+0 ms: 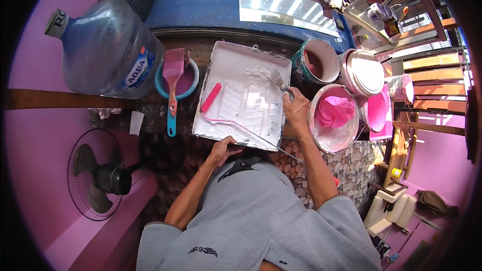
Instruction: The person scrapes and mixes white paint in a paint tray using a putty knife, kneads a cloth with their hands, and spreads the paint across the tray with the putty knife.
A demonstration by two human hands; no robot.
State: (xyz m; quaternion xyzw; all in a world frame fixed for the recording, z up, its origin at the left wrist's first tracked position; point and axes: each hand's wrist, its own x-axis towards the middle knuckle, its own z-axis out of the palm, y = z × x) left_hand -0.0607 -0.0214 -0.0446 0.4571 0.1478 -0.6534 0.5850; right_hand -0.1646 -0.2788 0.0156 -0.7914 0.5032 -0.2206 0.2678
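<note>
A white-coated paint tray lies in front of me, with white paint streaked over its ribbed floor. My right hand grips a paint-smeared putty knife, its blade against the tray's right inner side. My left hand holds the near edge of the tray, thumb near the rim and the other fingers partly hidden. Inside the tray rests a paint roller with a pink sleeve. Its thin wire frame runs over the near rim toward my right forearm; the red handle is mostly hidden.
To the left stand a large water jug and a blue-rimmed bowl with paint brushes across it. Paint buckets crowd the right, one holding a pink bag. A standing fan is at lower left; a glass case is behind.
</note>
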